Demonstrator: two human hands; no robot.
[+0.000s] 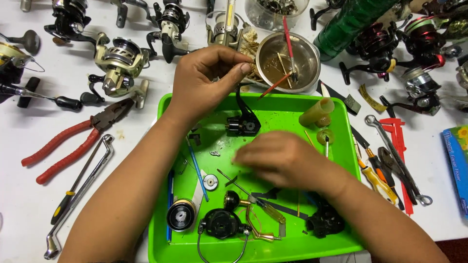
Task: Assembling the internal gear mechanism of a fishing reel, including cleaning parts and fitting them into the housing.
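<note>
The left hand [204, 80] pinches a small part above the green tray [341, 146], which catches loose reel pieces; the right hand [282, 158], blurred, grip unclear, hovers beside the black reel body [243, 124].

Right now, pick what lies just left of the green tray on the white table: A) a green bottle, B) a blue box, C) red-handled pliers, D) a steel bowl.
C: the red-handled pliers lie on the white table beside the green tray, on its left.

Black reel body [243, 122] stands upright on the green tray [341, 112].
</note>
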